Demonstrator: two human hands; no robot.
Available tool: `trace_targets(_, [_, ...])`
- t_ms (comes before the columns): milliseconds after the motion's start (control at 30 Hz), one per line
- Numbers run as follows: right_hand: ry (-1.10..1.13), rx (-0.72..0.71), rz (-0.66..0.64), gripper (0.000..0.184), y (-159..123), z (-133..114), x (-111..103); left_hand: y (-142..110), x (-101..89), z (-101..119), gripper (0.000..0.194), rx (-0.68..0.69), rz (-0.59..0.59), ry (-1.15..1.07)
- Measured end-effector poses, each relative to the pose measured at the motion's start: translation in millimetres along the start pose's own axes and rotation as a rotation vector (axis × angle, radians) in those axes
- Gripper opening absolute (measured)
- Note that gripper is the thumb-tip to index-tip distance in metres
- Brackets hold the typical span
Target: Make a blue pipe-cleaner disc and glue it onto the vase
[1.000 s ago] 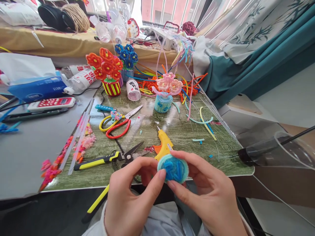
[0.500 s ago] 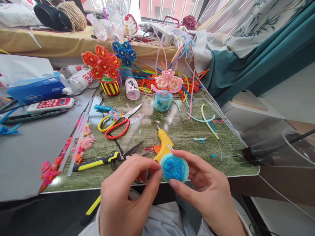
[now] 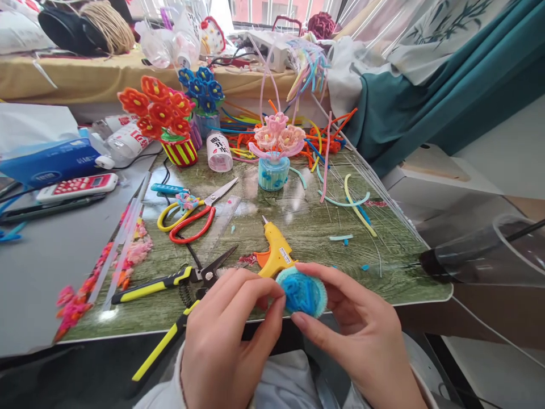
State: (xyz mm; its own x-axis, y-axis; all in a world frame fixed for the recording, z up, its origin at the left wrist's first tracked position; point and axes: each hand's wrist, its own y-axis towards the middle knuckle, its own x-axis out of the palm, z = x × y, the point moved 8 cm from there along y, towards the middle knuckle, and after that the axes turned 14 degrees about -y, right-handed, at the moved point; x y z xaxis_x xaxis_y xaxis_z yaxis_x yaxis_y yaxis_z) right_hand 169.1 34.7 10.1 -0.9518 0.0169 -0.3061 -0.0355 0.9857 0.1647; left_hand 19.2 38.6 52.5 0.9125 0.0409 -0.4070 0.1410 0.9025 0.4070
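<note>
My right hand [image 3: 361, 324] grips a round light-blue piece [image 3: 313, 289] made of fuzzy pipe cleaner, thumb at its lower edge and fingers along its top. Darker blue pipe cleaner strands lie across its face, which is tilted toward me. At its left rim, my left hand [image 3: 238, 329] is closed, thumb and forefinger pinched together; whatever lies between these fingertips is hidden. Just behind the hands, a yellow glue gun [image 3: 276, 250] rests on the table, nozzle pointing away. Long-nosed pliers [image 3: 187, 278] with yellow-black handles lie left of it, partly covered by my left hand.
Scissors [image 3: 198, 213] with red and yellow handles lie beside a clear ruler [image 3: 219, 227]. Behind stand a pink flower pot [image 3: 273, 173], an orange flower pot [image 3: 179, 150] and a clear cup [image 3: 219, 152]. Loose pipe cleaners [image 3: 357, 201] are scattered right. Glue sticks [image 3: 123, 244] lie left.
The view has shifted slightly, so the table items sit further left. My left hand has moved a little right against the round piece's rim, and the piece has turned slightly.
</note>
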Motion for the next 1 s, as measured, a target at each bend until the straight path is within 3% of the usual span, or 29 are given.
trace_targets(133, [0.033, 0.089, 0.01, 0.044, -4.1, 11.2, -3.6, 2.2, 4.7, -10.3, 0.012, -0.128, -0.038, -0.131])
trace_targets(233, [-0.036, 0.169, 0.082, 0.042, -5.0, 32.6, -14.0, -0.1, 7.4, -30.4, 0.008, -0.416, 0.033, -0.358])
trace_targets(333, [-0.226, 0.23, 0.205, 0.04, -1.1, 62.0, -33.3, -9.9, 13.6, -49.3, 0.013, -0.729, 0.148, -0.598])
trace_targets(433, [-0.583, 0.239, 0.206, 0.037, 7.6, 80.1, -45.0, -16.7, 20.1, -60.1, 0.023, -0.882, 0.205, -0.832])
trace_targets(533, [-0.852, 0.116, 0.254, 0.038, 9.8, 63.8, -47.7, -17.1, 14.3, -68.2, 0.029, -0.862, 0.234, -0.946])
trace_targets(633, [-0.956, 0.024, 0.476, 0.031, -7.2, 22.9, -43.8, -16.4, 7.5, -71.8, 0.029, -0.84, 0.228, -1.056])
trace_targets(667, [-0.957, -0.019, 0.516, 0.022, -13.7, 8.6, -35.5, -16.2, 6.2, -71.7, 0.029, -0.846, 0.226, -1.103])
trace_targets(733, [-0.937, -0.063, 0.448, 0.028, -19.3, -9.7, -6.5, -15.4, 1.1, -71.1, 0.029, -0.84, 0.247, -1.156])
trace_targets(800, [-0.941, 0.017, 0.279, 0.042, -14.7, -10.5, 27.5, -14.7, -10.0, -72.3, 0.028, -0.783, 0.296, -1.112])
trace_targets(867, [-1.053, 0.203, 0.154, 0.046, -5.7, -1.1, 51.7, -17.1, -24.7, -76.3, 0.027, -0.714, 0.351, -1.015])
trace_targets(933, [-1.2, 0.378, 0.06, 0.045, 4.5, 7.7, 65.3, -21.7, -38.3, -80.5, 0.028, -0.657, 0.385, -0.942])
trace_targets(1000, [-1.24, 0.503, 0.053, 0.046, 12.6, 10.1, 68.4, -26.3, -48.6, -82.2, 0.03, -0.632, 0.393, -0.918])
